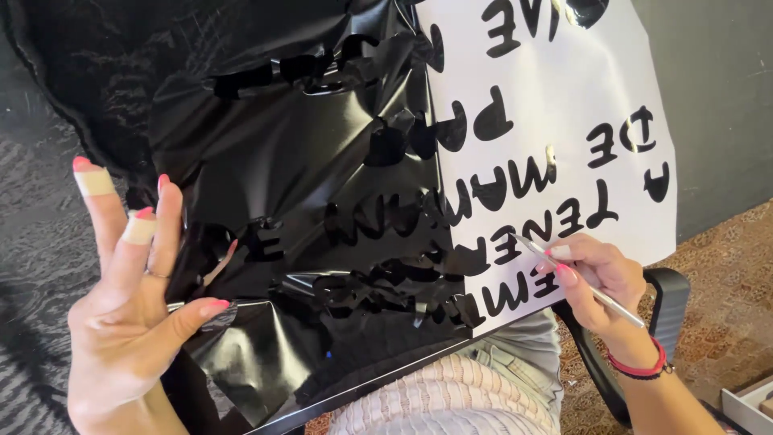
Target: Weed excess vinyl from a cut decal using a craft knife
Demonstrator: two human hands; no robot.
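Observation:
A large sheet of glossy black vinyl [306, 161] is partly peeled off a white backing sheet [580, 89], which keeps black cut letters. My left hand [129, 298], with two taped fingers and a ring, pinches the crumpled peeled vinyl at its lower left edge and pulls it back. My right hand [600, 278] grips a thin silver pointed tool [564, 270] like a pen. Its tip rests on a letter near the peel line at the sheet's lower right. A red band circles that wrist.
The sheet lies on a dark board [378, 379] across my lap, above pale knit clothing [451, 399]. A black chair armrest [664, 302] sits to the right over patterned brown floor [725, 282]. Dark textured surface [40, 209] lies to the left.

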